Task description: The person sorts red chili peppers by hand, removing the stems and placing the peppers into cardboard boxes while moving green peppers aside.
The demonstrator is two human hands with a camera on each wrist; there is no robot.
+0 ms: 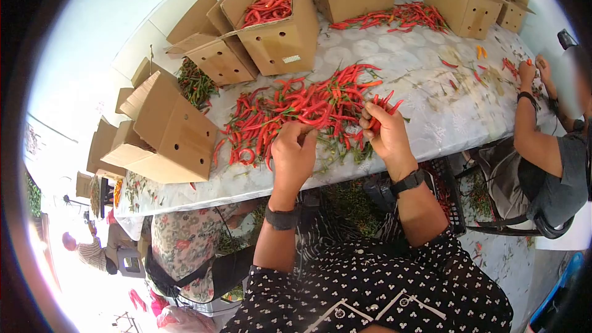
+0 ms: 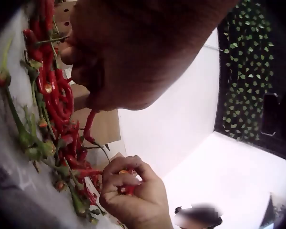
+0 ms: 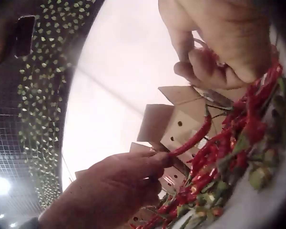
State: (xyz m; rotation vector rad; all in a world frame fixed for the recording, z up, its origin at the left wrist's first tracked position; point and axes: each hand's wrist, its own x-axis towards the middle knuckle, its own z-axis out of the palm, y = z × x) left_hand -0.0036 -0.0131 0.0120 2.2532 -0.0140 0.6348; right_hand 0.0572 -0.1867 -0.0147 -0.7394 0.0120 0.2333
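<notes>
A long pile of red chilies (image 1: 308,103) with green stems lies on the covered table. My left hand (image 1: 295,153) is at the pile's near edge; the right wrist view shows the left hand (image 3: 109,186) pinching one red chili (image 3: 195,138) by its end, its green stem pointing up and away. To the right, my right hand (image 1: 390,139) holds several red chilies (image 1: 383,100) in curled fingers, tips sticking out above. In the left wrist view, the right hand (image 2: 138,195) has its fingers curled round red chilies, beyond the left hand (image 2: 133,57).
Open cardboard boxes (image 1: 179,129) stand left of the pile, and more boxes (image 1: 271,37), some with red chilies, line the back. Loose green stems (image 1: 333,157) lie along the near edge. Another person (image 1: 549,154) sits at the right, hands over the table.
</notes>
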